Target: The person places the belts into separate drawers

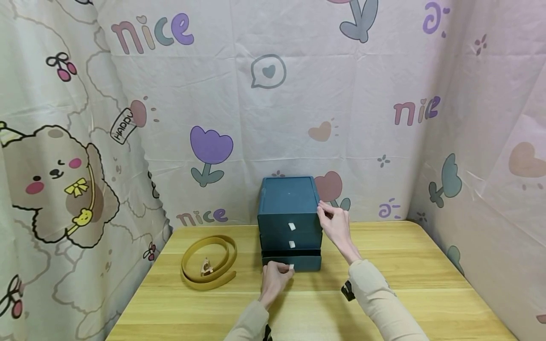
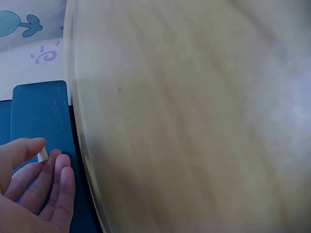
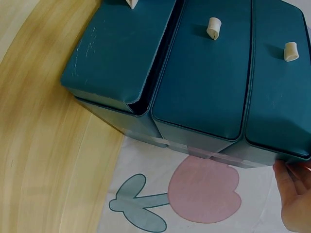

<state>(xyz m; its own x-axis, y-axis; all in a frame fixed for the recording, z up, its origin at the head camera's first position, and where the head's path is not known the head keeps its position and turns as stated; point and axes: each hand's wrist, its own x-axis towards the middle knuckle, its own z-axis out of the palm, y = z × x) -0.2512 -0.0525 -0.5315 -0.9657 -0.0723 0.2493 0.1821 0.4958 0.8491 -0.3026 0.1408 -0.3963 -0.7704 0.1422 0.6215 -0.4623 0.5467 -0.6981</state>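
Note:
A dark teal box of three stacked drawers (image 1: 290,194) stands at the back of the table. Its bottom drawer (image 1: 308,263) juts out a little, leaving a dark gap above its front; the upper two look closed. Between thumb and fingers, my left hand (image 1: 274,281) pinches the white pull tab (image 2: 43,155) on that bottom drawer. My right hand (image 1: 336,226) touches the box's upper right side, near the front corner. In the right wrist view its fingertips (image 3: 281,169) lie against the side by the top drawer (image 3: 279,97).
A coiled mustard-yellow belt (image 1: 230,244) with a gold-coloured buckle (image 1: 206,267) lies left of the box on the wooden table (image 1: 409,279). Behind the box hangs a printed cloth (image 1: 277,118), with more cloth on both sides.

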